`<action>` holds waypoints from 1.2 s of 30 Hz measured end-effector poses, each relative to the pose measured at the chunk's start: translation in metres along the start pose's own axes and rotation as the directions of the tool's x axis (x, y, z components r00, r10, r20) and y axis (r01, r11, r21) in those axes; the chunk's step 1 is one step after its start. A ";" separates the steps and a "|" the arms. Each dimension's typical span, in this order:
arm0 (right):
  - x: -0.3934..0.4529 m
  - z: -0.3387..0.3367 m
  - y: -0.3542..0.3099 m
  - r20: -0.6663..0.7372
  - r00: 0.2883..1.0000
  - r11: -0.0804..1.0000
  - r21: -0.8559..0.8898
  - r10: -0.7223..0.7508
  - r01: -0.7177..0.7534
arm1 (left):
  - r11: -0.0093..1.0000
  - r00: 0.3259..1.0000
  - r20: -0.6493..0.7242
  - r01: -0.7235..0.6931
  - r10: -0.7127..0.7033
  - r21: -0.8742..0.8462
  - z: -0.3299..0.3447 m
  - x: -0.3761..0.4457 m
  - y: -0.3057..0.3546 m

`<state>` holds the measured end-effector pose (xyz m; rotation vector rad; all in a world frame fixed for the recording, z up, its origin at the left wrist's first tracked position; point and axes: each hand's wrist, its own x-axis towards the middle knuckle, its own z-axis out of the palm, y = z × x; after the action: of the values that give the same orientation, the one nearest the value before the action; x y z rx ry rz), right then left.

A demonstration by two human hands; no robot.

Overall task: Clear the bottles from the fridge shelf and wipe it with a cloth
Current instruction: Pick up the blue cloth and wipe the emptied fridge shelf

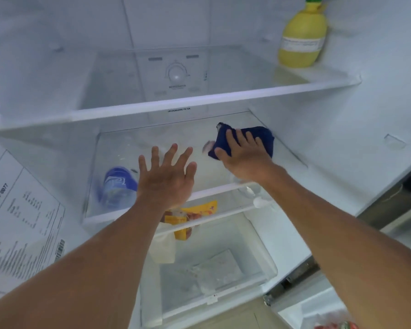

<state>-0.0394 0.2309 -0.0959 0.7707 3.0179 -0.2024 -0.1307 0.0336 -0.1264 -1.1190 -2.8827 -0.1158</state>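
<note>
My right hand [243, 154] presses a dark blue cloth [261, 136] flat onto the right part of the glass fridge shelf [133, 148]. My left hand [166, 176] hovers over the shelf's front middle with fingers spread and nothing in it. A clear plastic bottle with a blue label [119, 186] lies blurred at the shelf's left front, beside my left hand. A yellow lemon-shaped bottle with a green cap [301, 36] stands on the upper shelf [199, 98] at the right.
A thermostat dial [176, 73] sits on the back wall. A yellow food packet [190, 217] lies on the level below, above a clear drawer [211, 276]. A printed label sheet [19, 214] is stuck on the left wall. The door frame [389, 210] runs at the right.
</note>
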 end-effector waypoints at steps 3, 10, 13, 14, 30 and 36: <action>-0.026 0.004 0.035 0.052 0.997 0.998 -0.043 -0.053 0.055 | 1.000 1.000 0.002 -0.013 0.013 -0.019 -0.002 0.000 0.000; 0.039 -0.015 0.001 0.072 0.994 0.994 0.066 0.085 -0.090 | 1.000 1.000 -0.005 -0.010 0.010 -0.001 -0.003 0.001 0.001; 0.000 -0.004 0.013 0.115 0.987 0.993 -0.025 -0.111 0.115 | 1.000 1.000 0.003 -0.007 0.007 -0.012 -0.003 0.002 0.000; -0.015 -0.004 0.021 0.127 0.986 0.994 -0.005 -0.108 0.110 | 1.000 1.000 0.000 -0.009 0.009 -0.012 -0.003 0.002 0.000; -0.023 -0.007 0.047 0.040 0.999 0.995 -0.098 0.009 -0.005 | 1.000 0.998 0.061 -0.024 0.024 -0.005 -0.010 0.007 0.001; 0.058 -0.014 0.017 0.045 0.994 0.993 -0.073 0.100 -0.097 | 0.998 0.995 0.072 -0.069 0.069 -0.001 -0.007 0.011 -0.003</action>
<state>-0.0816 0.2750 -0.0868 0.8923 2.9147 -0.1097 -0.1408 0.0378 -0.1186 -1.2464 -2.9016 -0.0723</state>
